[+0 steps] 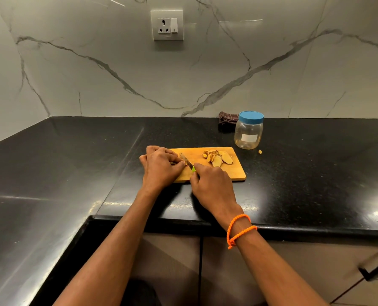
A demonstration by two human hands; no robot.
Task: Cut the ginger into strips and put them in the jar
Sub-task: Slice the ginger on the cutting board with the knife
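A wooden cutting board [236, 171] lies on the black counter. On its far right part sits a pile of ginger slices [217, 157]. My left hand [161, 165] curls over the board's left end and pins a small piece of ginger under its fingertips; the piece is mostly hidden. My right hand [212, 184] grips a knife by its green handle, and the knife blade [185, 160] lies against my left fingertips. A clear plastic jar [248, 133] with a blue lid on stands behind the board's right corner.
A dark checked cloth [226, 121] lies by the marble wall behind the jar. A small ginger scrap [260, 151] sits on the counter right of the board. A wall socket [167, 24] is above. The counter edge and cabinet doors are below my arms.
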